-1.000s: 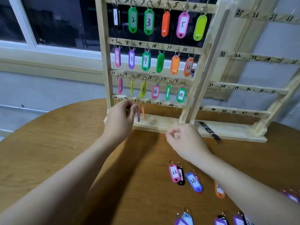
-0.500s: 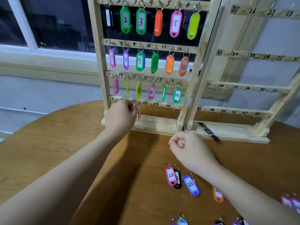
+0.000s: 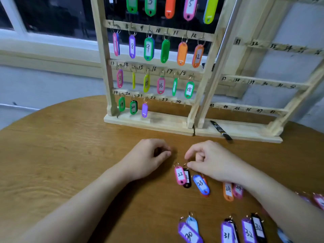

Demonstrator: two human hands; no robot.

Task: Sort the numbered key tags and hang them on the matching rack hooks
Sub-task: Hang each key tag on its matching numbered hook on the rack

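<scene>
Two hands: above the tabletop [image 3: 52, 155], near the rack [image 3: 149, 123].
Left hand [image 3: 147, 158]: loosely curled, empty.
Right hand [image 3: 208, 160]: pinching the black tag's [image 3: 187, 178] ring beside tag 22 [image 3: 180, 174].

Both hands hover over the round wooden table [image 3: 52, 163]. The right hand [image 3: 210, 162] pinches a ring beside the pink 22 tag [image 3: 179, 174]; the left hand [image 3: 147, 160] holds nothing

Bare table [image 3: 61, 163] is lying open on the left. Hooks 22, 23 and 24 [image 3: 165, 100] are hanging free, open wood below them. Loose tags [image 3: 200, 184] are crowding the near right, and a black marker [image 3: 221, 132] is lying across the rack base [image 3: 149, 125].
</scene>
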